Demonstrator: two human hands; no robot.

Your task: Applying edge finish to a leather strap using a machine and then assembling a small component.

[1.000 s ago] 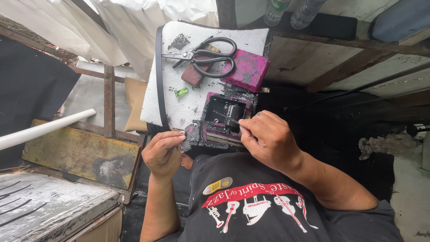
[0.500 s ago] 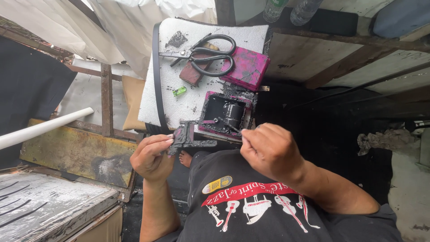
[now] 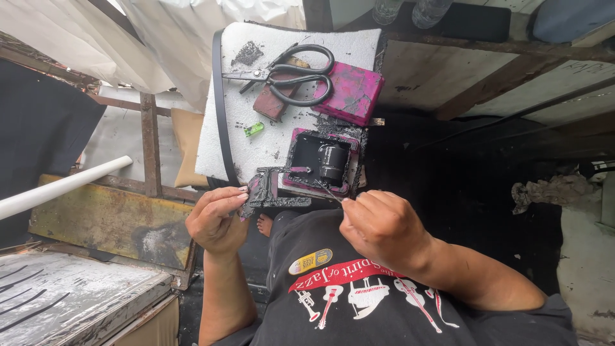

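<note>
My left hand point(image 3: 218, 221) pinches a small black-and-pink frame piece point(image 3: 272, 192) by its left end. It holds the piece just below the edge of a white foam board point(image 3: 256, 144). My right hand point(image 3: 384, 227) grips a thin metal pick point(image 3: 328, 191), whose tip points up toward a pink tray point(image 3: 320, 160). The tray is smeared black and holds a black cylinder point(image 3: 332, 160). The frame piece lies just left of the tray's lower corner.
On the board lie black scissors point(image 3: 296, 70), a pink block point(image 3: 355, 93), a brown block point(image 3: 270, 104) and a small green bit point(image 3: 253, 129). A black strap point(image 3: 220, 109) runs down the board's left edge. A white pipe point(image 3: 64, 186) is at left, a rag point(image 3: 544, 189) at right.
My left hand has drawn the frame piece down and left, off the pink tray. My right hand has dropped slightly toward my body, still holding the pick.
</note>
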